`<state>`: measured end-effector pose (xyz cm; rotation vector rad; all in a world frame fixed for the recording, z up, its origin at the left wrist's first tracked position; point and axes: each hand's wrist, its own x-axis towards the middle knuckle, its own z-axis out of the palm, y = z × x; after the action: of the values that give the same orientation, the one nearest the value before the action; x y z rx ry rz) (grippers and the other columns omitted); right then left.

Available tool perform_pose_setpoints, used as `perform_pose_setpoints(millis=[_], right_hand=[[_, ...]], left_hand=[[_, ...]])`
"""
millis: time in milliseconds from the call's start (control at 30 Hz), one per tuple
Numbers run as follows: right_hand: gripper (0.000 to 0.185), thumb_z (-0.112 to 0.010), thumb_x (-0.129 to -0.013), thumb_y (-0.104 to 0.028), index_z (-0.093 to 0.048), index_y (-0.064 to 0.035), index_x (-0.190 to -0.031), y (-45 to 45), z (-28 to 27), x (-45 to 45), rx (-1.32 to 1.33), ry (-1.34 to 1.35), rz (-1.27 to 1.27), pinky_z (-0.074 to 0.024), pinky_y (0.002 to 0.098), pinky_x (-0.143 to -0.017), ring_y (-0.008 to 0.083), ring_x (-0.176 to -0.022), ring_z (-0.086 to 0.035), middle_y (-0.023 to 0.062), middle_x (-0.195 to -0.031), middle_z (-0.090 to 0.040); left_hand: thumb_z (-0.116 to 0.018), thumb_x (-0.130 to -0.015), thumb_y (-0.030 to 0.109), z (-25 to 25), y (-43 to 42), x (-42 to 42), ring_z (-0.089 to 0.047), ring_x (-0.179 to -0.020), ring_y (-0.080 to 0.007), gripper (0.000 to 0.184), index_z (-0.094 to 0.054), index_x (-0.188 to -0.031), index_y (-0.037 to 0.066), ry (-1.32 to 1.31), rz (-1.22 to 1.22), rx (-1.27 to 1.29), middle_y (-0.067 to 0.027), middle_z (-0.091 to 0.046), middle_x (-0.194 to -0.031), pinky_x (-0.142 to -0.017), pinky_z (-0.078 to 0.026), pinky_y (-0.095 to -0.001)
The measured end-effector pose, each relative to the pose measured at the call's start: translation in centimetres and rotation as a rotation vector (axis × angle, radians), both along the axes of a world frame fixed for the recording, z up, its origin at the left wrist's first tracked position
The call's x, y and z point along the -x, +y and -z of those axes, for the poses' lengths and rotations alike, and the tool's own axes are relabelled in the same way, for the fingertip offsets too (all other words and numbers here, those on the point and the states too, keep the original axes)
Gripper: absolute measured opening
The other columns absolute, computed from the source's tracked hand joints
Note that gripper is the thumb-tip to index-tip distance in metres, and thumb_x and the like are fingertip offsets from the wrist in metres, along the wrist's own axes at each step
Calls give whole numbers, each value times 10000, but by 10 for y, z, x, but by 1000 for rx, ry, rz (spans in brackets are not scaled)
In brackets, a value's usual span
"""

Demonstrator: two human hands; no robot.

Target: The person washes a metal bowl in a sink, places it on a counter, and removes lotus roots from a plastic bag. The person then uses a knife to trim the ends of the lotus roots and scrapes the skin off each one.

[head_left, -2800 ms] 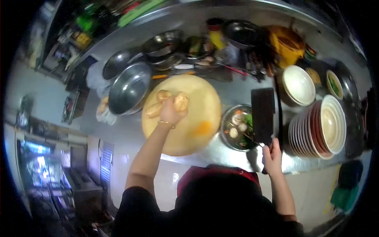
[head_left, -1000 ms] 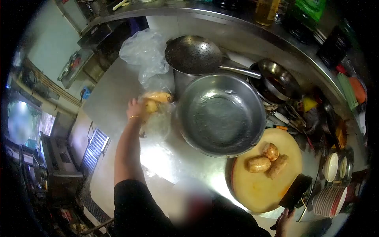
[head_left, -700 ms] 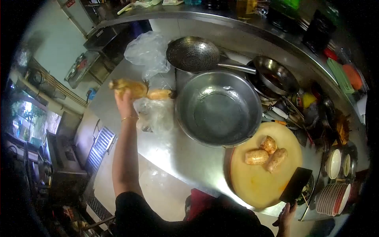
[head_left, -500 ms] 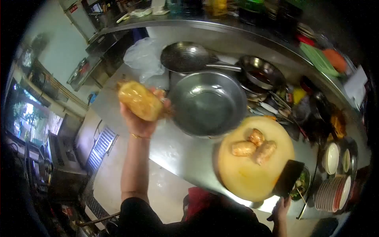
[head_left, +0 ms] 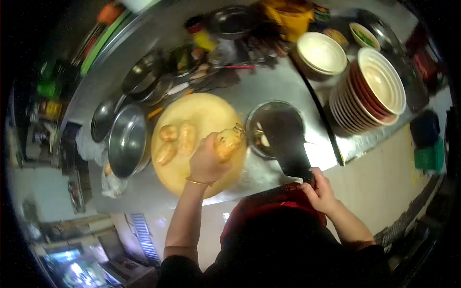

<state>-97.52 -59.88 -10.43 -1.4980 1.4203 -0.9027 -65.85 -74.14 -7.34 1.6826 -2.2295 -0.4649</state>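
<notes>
My left hand [head_left: 207, 162] grips a thick, yellowish-brown lotus root segment [head_left: 228, 144] above the right part of the round yellow cutting board [head_left: 197, 108]. Its dark, knobbly end points up and away from me. Three smaller pieces of lotus root [head_left: 186, 137] lie close together on the board's left half. In my right hand [head_left: 322, 192] is the handle of a cleaver [head_left: 288, 144], at the counter's front edge. The wide dark blade extends forward over a round metal bowl [head_left: 255, 115] and hides part of it. Some pale bits show inside that bowl.
Left of the board stand a deep metal basin [head_left: 127, 144] and a wok [head_left: 102, 120]. A plastic bag [head_left: 114, 186] lies by the basin. Pans and utensils [head_left: 178, 88] crowd the back. White bowls [head_left: 321, 50] and a tilted stack of bowls [head_left: 370, 91] stand to the right.
My view has swung right. My left hand has brought the lotus root from left of the basin to above the cutting board. The cleaver remains in my right hand, its blade now over the metal bowl.
</notes>
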Motion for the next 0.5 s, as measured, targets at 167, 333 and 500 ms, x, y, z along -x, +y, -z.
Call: perform_pose_setpoints(millis=[167,333,500], right_hand=[[352,-617,-906,-118,-457,-10,-1201,-3,-3,26,-188,-348,-93,-393,282,-528,138,-548,-439,9,-729,-509],[298,-605,-916,-126,-477,-19,-1163,-14,12,52,-498,-741,-111,-453,285,-625,132,-693,-513,9,-790,-523],[325,-639,-877,-166,-513,-43,-1151,-18,15,59,101,-161,-29,-504,401,-628,280,-658,-617,97,-804,-616]], left_hand=[[-739,-731,239,-23,-1,46,-615,-1026,-302,651,-474,-1291,40,71,56,-263,-153,-623,-1132,-875,-499,-371],[-709,-698,96,-28,-5,60,-618,-960,-194,701,-441,-1339,3,810,-52,-913,-103,-601,-1142,-840,-526,-330],[-692,-709,124,-15,-8,53,-635,-938,-230,691,-437,-1335,-18,1076,-88,-1161,-130,-611,-1126,-804,-551,-359]])
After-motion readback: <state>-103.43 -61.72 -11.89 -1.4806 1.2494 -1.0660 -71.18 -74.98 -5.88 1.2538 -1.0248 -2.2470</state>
